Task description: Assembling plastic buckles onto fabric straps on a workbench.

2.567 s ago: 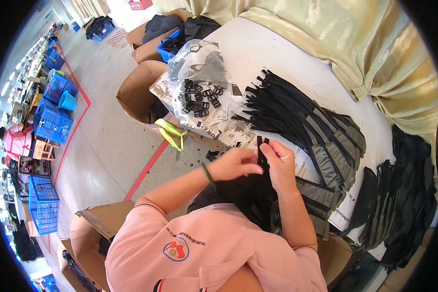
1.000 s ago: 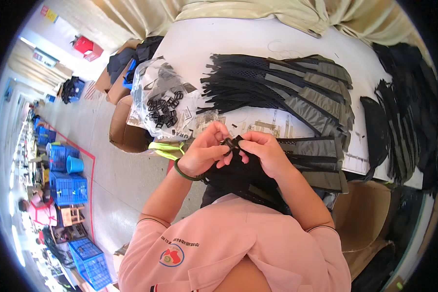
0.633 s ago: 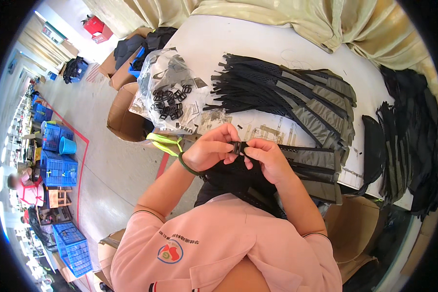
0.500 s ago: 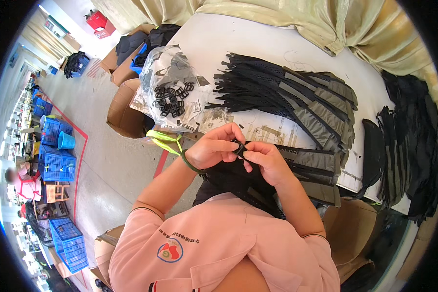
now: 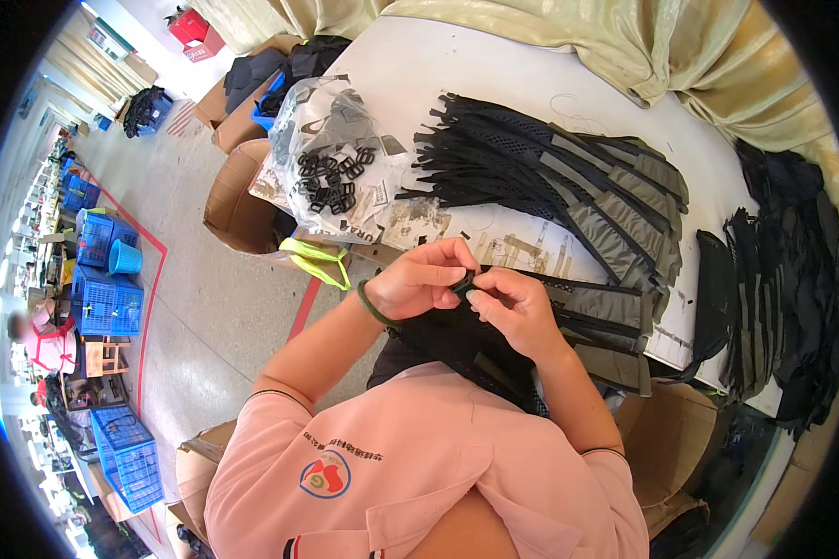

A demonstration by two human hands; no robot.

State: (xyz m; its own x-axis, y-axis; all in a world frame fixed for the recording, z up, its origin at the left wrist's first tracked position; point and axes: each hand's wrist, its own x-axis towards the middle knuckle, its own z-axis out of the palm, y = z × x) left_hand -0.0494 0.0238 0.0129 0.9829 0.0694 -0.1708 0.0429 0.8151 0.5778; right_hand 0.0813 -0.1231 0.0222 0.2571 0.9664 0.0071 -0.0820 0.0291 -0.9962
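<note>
Black strap piece [image 5: 457,340] is right at the near edge of the white bench [image 5: 494,84], draped down toward the lap, with both hands pinched together on its top end. Left hand [image 5: 418,279] and right hand [image 5: 513,312] meet fingertip to fingertip, closed on what looks like a small dark buckle [image 5: 463,279] going onto the strap; it's too tiny to say if it's threaded through yet.

Progress-wise I'd guess somewhere in the middle: there's a big fanned pile of black-and-grey straps [image 5: 569,182] further back on the bench, a few more lying just right of the hands [image 5: 606,321], and another dark heap [image 5: 783,279] at the far right edge. Can't tell which pile is finished. The clear plastic bag of black buckles [image 5: 331,172] on the left still has plenty in it, so lots left I reckon.

The strap itself looks soft, mesh-textured, floppy, mostly black.
</note>
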